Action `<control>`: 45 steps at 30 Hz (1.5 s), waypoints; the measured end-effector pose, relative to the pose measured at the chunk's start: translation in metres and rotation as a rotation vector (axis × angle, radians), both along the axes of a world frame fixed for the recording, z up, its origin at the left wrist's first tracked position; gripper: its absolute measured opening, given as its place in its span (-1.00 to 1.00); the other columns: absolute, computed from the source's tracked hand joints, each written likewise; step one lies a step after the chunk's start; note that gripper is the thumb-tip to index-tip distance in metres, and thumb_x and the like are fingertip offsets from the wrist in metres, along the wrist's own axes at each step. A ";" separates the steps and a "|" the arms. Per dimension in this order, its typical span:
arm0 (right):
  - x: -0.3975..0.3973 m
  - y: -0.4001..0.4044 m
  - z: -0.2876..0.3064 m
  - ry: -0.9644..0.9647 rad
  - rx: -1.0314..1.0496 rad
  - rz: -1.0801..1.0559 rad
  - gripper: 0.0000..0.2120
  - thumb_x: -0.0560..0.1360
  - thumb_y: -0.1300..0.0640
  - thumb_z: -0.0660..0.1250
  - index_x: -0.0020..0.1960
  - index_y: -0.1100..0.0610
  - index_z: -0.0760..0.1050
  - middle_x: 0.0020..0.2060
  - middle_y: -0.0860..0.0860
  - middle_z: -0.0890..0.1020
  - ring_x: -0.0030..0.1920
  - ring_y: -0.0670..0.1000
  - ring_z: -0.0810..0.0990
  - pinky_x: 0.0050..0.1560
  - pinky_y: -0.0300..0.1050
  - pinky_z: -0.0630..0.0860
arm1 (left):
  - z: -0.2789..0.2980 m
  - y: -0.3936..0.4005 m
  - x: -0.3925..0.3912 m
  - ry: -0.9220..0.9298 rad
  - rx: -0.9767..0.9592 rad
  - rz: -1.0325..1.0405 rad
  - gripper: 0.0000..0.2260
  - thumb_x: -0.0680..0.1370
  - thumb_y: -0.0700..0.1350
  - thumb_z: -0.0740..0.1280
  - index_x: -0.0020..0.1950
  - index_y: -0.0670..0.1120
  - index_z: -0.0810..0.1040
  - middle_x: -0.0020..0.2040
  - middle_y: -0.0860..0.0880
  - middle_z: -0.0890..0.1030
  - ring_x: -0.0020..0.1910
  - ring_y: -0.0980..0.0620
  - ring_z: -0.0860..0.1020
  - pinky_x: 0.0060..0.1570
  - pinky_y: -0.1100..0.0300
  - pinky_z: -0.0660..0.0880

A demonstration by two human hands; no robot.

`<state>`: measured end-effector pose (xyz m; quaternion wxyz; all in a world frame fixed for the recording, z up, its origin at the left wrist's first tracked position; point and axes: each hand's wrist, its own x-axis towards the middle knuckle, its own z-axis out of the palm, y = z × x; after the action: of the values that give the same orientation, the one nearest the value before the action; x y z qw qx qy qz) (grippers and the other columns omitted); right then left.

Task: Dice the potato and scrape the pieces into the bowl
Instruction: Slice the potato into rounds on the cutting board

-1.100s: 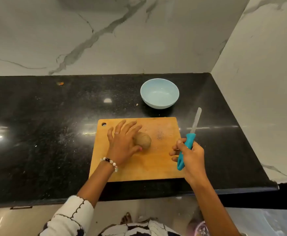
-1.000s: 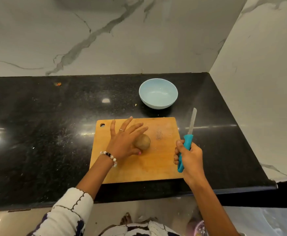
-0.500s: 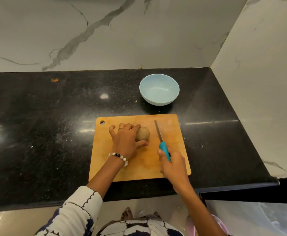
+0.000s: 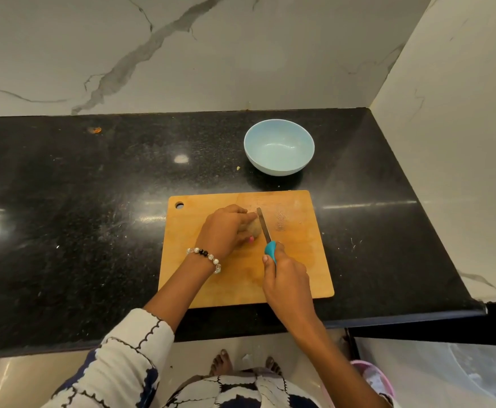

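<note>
The black desk (image 4: 64,231) ran wide under me, and on it sat my wooden cutting board (image 4: 235,284), with the pale blue bowl (image 4: 279,147) beyond its far edge, apart from it and with nothing in it. On the board, my left hand (image 4: 224,231) curled over the potato (image 4: 255,228), fingers clamped round it so only its right end showed. My right hand (image 4: 288,278) was wrapped tight round the teal handle of the knife (image 4: 266,231), the blade lying against that exposed end, right beside my fingertips. No cut was visible, so I judged the dicing had barely begun. Here was the danger as I read it: a round potato with no flat face could roll under the first press, and the blade could skid toward my left fingers, which sat very close. A slip could also send the potato off the board onto the desk.
</note>
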<state>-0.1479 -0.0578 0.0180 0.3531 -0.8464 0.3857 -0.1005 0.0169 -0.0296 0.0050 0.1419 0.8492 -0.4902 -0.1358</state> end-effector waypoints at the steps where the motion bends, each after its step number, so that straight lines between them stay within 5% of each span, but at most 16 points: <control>1: 0.001 0.000 0.000 0.007 -0.013 0.009 -0.54 0.64 0.05 0.07 0.47 0.22 0.20 -0.19 0.04 0.56 -0.20 -0.02 0.55 -0.22 -0.09 0.52 | 0.000 0.000 0.001 -0.010 0.007 -0.003 -0.59 0.51 -0.02 0.34 0.36 0.06 0.43 0.32 0.04 0.47 0.25 0.03 0.44 0.20 0.19 0.43; 5: 0.005 -0.001 -0.003 0.075 -0.107 0.053 -0.60 0.64 0.08 0.04 0.43 0.22 0.24 -0.28 -0.03 0.48 -0.32 -0.09 0.48 -0.43 -0.31 0.33 | 0.000 -0.002 0.004 -0.043 0.032 -0.020 -0.58 0.50 0.01 0.35 0.36 0.08 0.42 0.32 0.07 0.47 0.26 0.06 0.44 0.18 0.21 0.43; 23: 0.011 0.004 -0.029 0.245 -0.208 0.083 -0.53 0.63 0.17 0.05 0.49 0.27 0.06 -0.27 0.03 0.46 -0.36 -0.05 0.39 -0.44 -0.27 0.23 | -0.006 0.002 0.002 -0.016 -0.049 0.008 -0.56 0.46 0.08 0.38 0.32 0.06 0.47 0.29 0.06 0.51 0.25 0.05 0.49 0.18 0.13 0.47; 28: -0.032 0.038 -0.042 0.279 -0.175 0.088 -0.42 0.38 0.24 0.47 0.33 0.37 0.36 -0.32 0.09 0.56 -0.57 -0.09 0.36 -0.60 -0.30 0.29 | -0.005 0.001 0.005 -0.012 -0.030 0.018 -0.52 0.44 0.12 0.39 0.34 0.09 0.44 0.30 0.10 0.50 0.25 0.09 0.49 0.19 0.20 0.46; 32: -0.034 0.026 -0.040 0.189 -0.177 0.055 -0.52 0.51 0.18 0.34 0.37 0.33 0.34 -0.32 0.06 0.55 -0.51 -0.09 0.40 -0.57 -0.29 0.28 | -0.002 -0.002 0.005 -0.049 0.047 0.004 -0.51 0.47 0.14 0.34 0.38 0.11 0.37 0.34 0.13 0.45 0.27 0.07 0.47 0.19 0.22 0.45; 36: -0.024 -0.003 -0.034 0.160 -0.226 0.042 -0.53 0.65 0.05 0.03 0.49 0.23 0.13 -0.22 0.06 0.52 -0.33 -0.03 0.43 -0.34 -0.17 0.31 | 0.005 -0.004 0.004 -0.057 0.132 0.013 -0.49 0.49 0.16 0.30 0.42 0.10 0.33 0.38 0.13 0.40 0.29 0.04 0.45 0.18 0.21 0.43; 45: -0.013 -0.017 -0.001 0.021 -0.038 0.061 -0.56 0.64 0.07 0.08 0.47 0.21 0.22 -0.34 0.02 0.52 -0.33 -0.02 0.53 -0.32 -0.12 0.47 | 0.002 -0.002 0.001 -0.015 0.104 0.056 -0.51 0.49 0.10 0.33 0.41 0.11 0.34 0.39 0.13 0.39 0.33 0.04 0.41 0.26 0.19 0.38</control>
<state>-0.1608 -0.0746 0.0166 0.3357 -0.8654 0.3614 -0.0884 0.0183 -0.0320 0.0073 0.0976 0.8699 -0.4593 -0.1509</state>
